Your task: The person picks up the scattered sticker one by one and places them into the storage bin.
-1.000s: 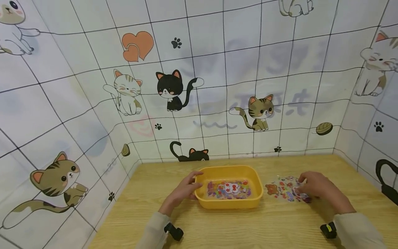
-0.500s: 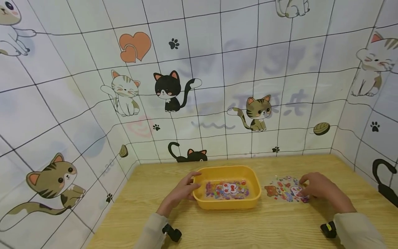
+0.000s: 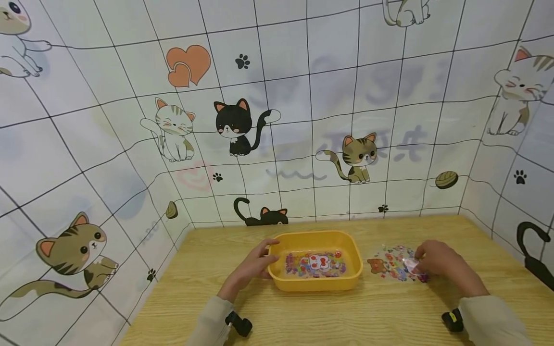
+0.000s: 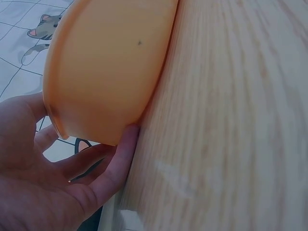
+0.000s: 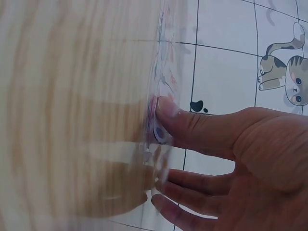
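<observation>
On the table stands a yellow plastic basin [image 3: 315, 284]. Flat inside it is a clear, colourfully printed piece [image 3: 320, 262] with a white bunny face. My left hand [image 3: 253, 264] holds the basin's left end, thumb over the rim; in the left wrist view a fingertip meets the orange-looking basin wall [image 4: 110, 67] low down, by the table. To the right lies a clear plastic piece [image 3: 391, 264] covered with small coloured pictures, a brown bear among them. My right hand [image 3: 443, 262] pinches its right edge, and the right wrist view shows the thumb [image 5: 168, 108] on a printed face.
The wooden table [image 3: 303, 317] ends against a wall covering [image 3: 294, 139] with cat drawings at the back and sides. A black wrist camera [image 3: 239, 324] sits at the left sleeve, another black wrist camera [image 3: 452, 319] at the right.
The head view has shifted slightly. My right hand has edged a little left over the plastic piece's right side. The left hand stays on the basin, which stands in place.
</observation>
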A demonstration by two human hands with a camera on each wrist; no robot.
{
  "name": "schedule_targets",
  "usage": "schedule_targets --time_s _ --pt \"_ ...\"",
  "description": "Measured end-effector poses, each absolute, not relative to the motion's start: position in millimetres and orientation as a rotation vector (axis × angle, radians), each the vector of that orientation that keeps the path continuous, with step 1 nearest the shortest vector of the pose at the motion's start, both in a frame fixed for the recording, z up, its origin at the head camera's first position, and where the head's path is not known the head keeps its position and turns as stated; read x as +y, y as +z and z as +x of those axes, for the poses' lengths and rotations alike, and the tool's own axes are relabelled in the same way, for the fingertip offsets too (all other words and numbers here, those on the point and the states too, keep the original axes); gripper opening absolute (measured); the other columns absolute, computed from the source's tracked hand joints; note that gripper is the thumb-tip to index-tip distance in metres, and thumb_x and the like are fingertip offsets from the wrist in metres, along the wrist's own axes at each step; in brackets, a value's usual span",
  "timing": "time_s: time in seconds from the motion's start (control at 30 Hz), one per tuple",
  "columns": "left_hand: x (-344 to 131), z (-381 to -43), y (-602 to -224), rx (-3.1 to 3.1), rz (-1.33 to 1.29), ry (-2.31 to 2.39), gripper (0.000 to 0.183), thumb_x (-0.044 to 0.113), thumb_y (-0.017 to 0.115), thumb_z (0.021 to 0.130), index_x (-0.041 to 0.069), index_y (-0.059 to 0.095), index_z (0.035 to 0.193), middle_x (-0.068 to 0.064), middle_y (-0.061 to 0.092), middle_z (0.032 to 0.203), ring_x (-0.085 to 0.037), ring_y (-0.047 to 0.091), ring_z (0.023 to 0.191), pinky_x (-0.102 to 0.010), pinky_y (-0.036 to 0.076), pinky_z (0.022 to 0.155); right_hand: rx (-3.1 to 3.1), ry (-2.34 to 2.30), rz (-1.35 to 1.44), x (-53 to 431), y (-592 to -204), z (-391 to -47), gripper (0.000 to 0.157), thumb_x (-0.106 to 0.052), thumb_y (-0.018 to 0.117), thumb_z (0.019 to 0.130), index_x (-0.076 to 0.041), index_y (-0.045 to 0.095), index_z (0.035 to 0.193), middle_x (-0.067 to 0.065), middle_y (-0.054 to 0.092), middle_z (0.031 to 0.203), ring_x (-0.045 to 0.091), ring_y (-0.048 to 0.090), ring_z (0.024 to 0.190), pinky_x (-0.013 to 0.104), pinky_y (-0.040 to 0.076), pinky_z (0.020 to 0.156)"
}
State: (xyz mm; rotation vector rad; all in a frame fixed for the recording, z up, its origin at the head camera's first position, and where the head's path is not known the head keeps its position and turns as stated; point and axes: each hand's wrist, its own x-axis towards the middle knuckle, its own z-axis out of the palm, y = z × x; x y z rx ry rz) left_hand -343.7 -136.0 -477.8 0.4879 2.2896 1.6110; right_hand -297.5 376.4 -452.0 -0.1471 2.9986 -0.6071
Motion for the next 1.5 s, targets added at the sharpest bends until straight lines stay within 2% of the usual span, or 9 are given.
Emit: schedule_targets --time_s 0.1,0.27,0.47,0.6,0.8,1.0,1.1,1.5 --pt "-136.1 -344.0 -477.7 2.292 0.481 1.611 0.048 0.022 0.057 0.106 0.023 0.046 0.152 -0.022 0.049 0.144 -0.026 0.064 0.107 -0.04 0.066 0.078 3.01 -0.608 -0.132 375.8 -452.1 -298.0 0.038 -0.016 0.086 0.08 0.01 0.072 0.103 0.028 0.071 0.104 0.027 0.057 0.081 0.046 0.055 0.071" --pt "-136.1 -343.8 -477.3 2.301 0.471 1.607 0.048 0.023 0.058 0.105 0.024 0.046 0.152 -0.021 0.048 0.145 -0.026 0.063 0.109 -0.039 0.066 0.078 3.027 -0.61 -0.128 374.9 -452.6 -298.2 0.031 -0.015 0.086 0.079 0.005 0.07 0.098 0.024 0.07 0.099 0.026 0.054 0.078 0.041 0.052 0.067" --pt "-136.3 -343.7 -477.7 2.295 0.474 1.611 0.048 0.022 0.058 0.106 0.023 0.046 0.152 -0.022 0.048 0.146 -0.026 0.063 0.109 -0.04 0.066 0.078 3.041 -0.579 -0.181 374.9 -454.2 -297.8 0.032 -0.012 0.085 0.08 0.005 0.069 0.101 0.028 0.069 0.103 0.031 0.06 0.082 0.045 0.054 0.068" --pt "-137.0 -343.7 -478.5 2.288 0.473 1.614 0.048 0.021 0.058 0.105 0.023 0.046 0.152 -0.022 0.048 0.145 -0.026 0.063 0.108 -0.04 0.066 0.078 3.056 -0.553 -0.195 374.0 -453.5 -297.0 0.036 -0.013 0.085 0.08 0.007 0.067 0.105 0.031 0.067 0.105 0.035 0.062 0.087 0.052 0.055 0.072" --pt "-136.9 -344.6 -479.0 2.288 0.472 1.614 0.048 0.022 0.058 0.105 0.023 0.046 0.152 -0.022 0.048 0.144 -0.026 0.063 0.108 -0.04 0.066 0.078 3.093 -0.552 -0.112 374.4 -451.4 -293.1 0.05 -0.017 0.088 0.077 0.007 0.059 0.11 0.028 0.061 0.099 0.031 0.052 0.08 0.045 0.048 0.065" --pt "-137.1 -344.1 -479.2 2.29 0.464 1.617 0.048 0.023 0.058 0.105 0.024 0.046 0.152 -0.021 0.048 0.146 -0.026 0.063 0.11 -0.04 0.066 0.08 3.103 -0.572 -0.059 373.2 -449.8 -289.9 0.039 -0.021 0.087 0.077 -0.003 0.056 0.091 0.014 0.056 0.087 0.028 0.049 0.078 0.038 0.042 0.06" --pt "-136.5 -344.0 -478.2 2.296 0.465 1.615 0.048 0.024 0.058 0.105 0.024 0.046 0.152 -0.021 0.047 0.147 -0.027 0.062 0.111 -0.04 0.066 0.08 3.103 -0.578 -0.054 373.2 -448.6 -289.2 0.035 -0.02 0.087 0.077 -0.005 0.056 0.086 0.011 0.055 0.084 0.027 0.049 0.077 0.036 0.04 0.059" --pt "-136.7 -343.2 -478.0 2.28 0.488 1.629 0.05 0.024 0.059 0.105 0.021 0.045 0.153 -0.023 0.049 0.144 -0.025 0.064 0.109 -0.04 0.066 0.078 3.038 -0.704 -0.068 380.9 -455.1 -295.9 0.026 -0.013 0.083 0.079 0.0 0.062 0.089 0.01 0.061 0.084 0.025 0.053 0.077 0.033 0.044 0.063"
